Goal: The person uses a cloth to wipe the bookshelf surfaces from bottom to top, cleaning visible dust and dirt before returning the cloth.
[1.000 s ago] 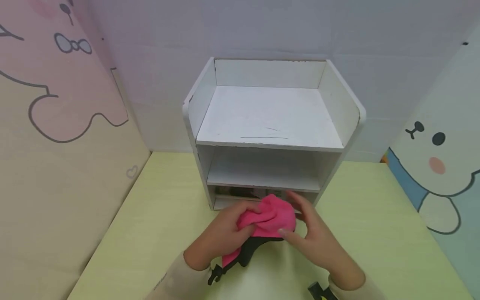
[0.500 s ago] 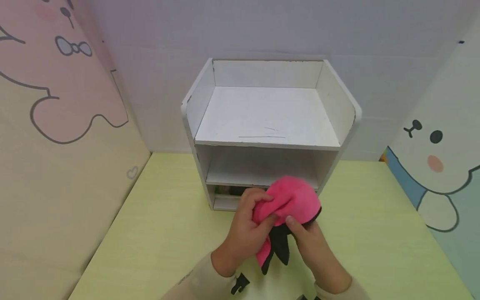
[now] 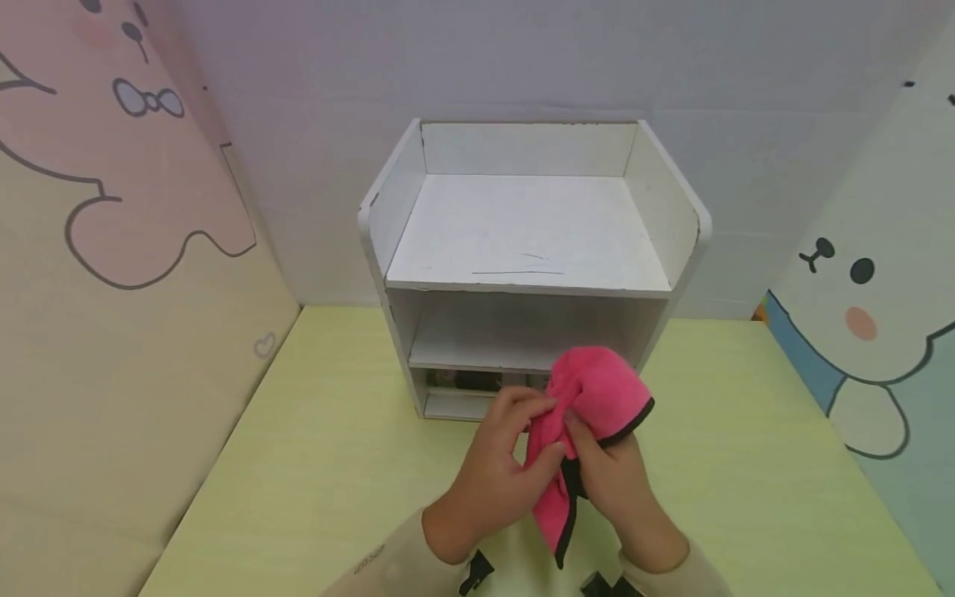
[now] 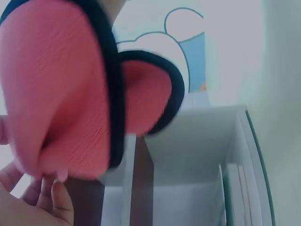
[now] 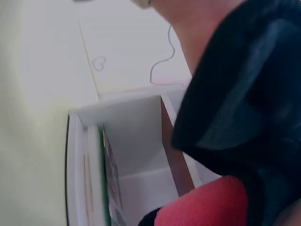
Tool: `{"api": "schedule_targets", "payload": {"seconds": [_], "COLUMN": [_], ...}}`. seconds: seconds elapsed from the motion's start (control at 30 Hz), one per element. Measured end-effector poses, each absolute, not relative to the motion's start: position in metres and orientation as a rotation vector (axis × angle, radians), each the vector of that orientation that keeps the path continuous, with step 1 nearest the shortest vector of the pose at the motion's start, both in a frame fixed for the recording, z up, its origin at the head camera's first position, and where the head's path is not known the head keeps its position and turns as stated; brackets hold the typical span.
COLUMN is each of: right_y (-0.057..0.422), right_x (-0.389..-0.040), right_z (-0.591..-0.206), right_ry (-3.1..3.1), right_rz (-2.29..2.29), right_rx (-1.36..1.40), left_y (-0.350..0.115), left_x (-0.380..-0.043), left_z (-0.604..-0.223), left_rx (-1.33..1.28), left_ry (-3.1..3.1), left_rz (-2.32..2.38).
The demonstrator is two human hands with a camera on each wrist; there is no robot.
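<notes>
A pink cloth with black edging is bunched between both hands in front of the shelf. Its back is dark, as the dark side of the cloth shows in the right wrist view. My left hand pinches the cloth's left side between thumb and fingers. From the right, my right hand grips it with the thumb on the pink face; its other fingers are hidden behind. A pink corner hangs below the hands. In the left wrist view, the pink cloth looms large over the fingers of the left hand.
A white shelf unit with chipped edges stands behind the hands on a pale yellow table. Flat items, seemingly books, are in its lowest compartment. Cartoon-printed panels flank the table.
Both hands and the cloth have moved to the right. The right hand, spread beside the cloth at first, now grips it. The hanging corner has swung to show pink.
</notes>
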State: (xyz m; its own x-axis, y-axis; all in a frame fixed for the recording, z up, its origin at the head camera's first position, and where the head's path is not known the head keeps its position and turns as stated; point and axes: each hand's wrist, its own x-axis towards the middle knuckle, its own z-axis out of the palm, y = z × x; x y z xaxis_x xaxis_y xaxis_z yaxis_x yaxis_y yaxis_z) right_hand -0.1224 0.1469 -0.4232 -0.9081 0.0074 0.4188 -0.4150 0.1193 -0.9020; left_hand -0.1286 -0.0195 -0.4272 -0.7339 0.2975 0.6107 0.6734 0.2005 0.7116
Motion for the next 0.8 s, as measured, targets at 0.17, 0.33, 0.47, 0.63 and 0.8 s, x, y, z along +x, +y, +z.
{"api": "schedule_targets", "payload": {"seconds": [0.17,0.33,0.47,0.63,0.8], "right_y": [0.159,0.178,0.192,0.210,0.225], "right_x": [-0.132,-0.134,-0.134,-0.137,-0.140], "right_z": [-0.418,-0.407,-0.394,-0.359,-0.332], "right_ry": [-2.028,-2.068,-1.967,-1.794,-1.895], "right_rz": [1.763,1.695,1.761,1.736,1.507], "right_rx": [0.626,0.608,0.658,0.779,0.608], "left_y": [-0.046,-0.086,-0.115,-0.140,-0.153], "left_x": [-0.137,-0.154,-0.167,-0.187,-0.207], "left_z": [-0.416,-0.384,-0.353,-0.307,-0.272], "left_rx": [-0.891,-0.795,-0.734,-0.587,-0.439], "left_ry": [-2.120,-1.942,-1.785,-1.628,-1.825], "left_rz": [-1.393,-1.260,-1.149,-1.046,-1.233]}}
